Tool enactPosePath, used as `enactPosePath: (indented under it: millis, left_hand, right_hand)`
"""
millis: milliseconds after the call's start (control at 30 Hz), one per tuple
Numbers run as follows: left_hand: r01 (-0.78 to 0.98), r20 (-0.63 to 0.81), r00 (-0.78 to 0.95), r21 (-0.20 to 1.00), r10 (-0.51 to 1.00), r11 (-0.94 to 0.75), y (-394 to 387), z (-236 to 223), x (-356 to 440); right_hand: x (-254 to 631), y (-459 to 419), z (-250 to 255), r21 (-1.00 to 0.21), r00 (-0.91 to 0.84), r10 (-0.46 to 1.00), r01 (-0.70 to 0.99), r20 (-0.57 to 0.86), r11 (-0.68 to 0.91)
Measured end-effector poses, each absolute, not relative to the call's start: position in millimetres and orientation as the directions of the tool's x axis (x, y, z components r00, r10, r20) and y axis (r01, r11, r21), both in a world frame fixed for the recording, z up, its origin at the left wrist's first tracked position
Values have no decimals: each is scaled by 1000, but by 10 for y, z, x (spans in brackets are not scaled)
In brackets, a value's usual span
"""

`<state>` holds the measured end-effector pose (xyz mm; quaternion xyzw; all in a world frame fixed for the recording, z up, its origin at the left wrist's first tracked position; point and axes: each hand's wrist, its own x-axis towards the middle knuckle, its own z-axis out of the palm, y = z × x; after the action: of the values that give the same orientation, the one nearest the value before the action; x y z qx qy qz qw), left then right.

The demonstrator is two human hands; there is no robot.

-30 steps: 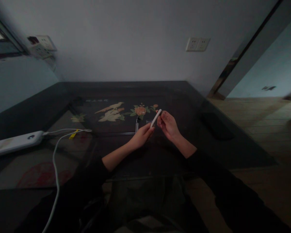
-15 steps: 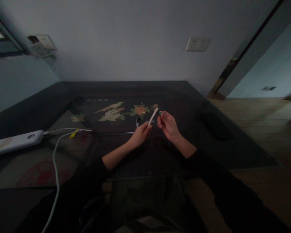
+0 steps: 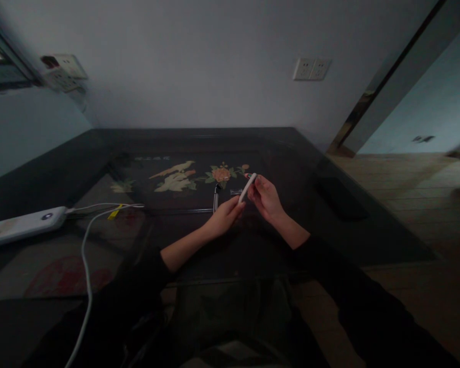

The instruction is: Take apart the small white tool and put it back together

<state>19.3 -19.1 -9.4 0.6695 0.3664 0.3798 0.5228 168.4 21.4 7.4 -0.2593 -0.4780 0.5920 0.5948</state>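
My left hand (image 3: 225,215) is closed around the lower end of a slim white rod-like object (image 3: 247,189), which slants up to the right. Close by on the right, my right hand (image 3: 266,197) has its fingers pinched near the rod's upper end. Between those fingertips is a small thin dark object with a hint of green; a reddish tip (image 3: 247,175) shows just left of the rod. Its kind is too small and dim to make out. Beyond my left hand, a narrow black-and-silver item (image 3: 216,198) and a small shiny piece (image 3: 235,192) lie on the table.
The dark glossy table (image 3: 199,260) bears a bird-and-flower picture. At left lies a white power bank (image 3: 25,225) with a white cable (image 3: 85,255) running toward me and a yellow tag (image 3: 114,212). A flat black object (image 3: 341,199) lies at right. A wall socket (image 3: 312,69) is behind.
The white rod's top tilted left, away from my right fingers, baring the small dark-green object there. Now it has swung back right against that object and my right fingertips.
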Motion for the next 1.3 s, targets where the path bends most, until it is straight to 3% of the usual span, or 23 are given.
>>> enactPosePath:
  millis: [167, 600, 1100, 1300]
  left_hand:
    - [46, 90, 467, 991, 880, -126, -173, -71, 190]
    - [194, 140, 308, 959, 941, -206, -68, -124, 140]
    - [50, 116, 481, 986, 869, -159, -169, -113, 180]
    - [100, 139, 430, 975, 892, -200, -146, -83, 163]
  right_hand:
    - [1682, 199, 94, -887, -149, 957, -433, 248, 162]
    - [1683, 213, 82, -892, -159, 948, -411, 276, 191]
    - [1687, 221, 71, -891, -147, 955, -418, 259, 177]
    - [1680, 209, 76, -884, -167, 948, -433, 271, 177]
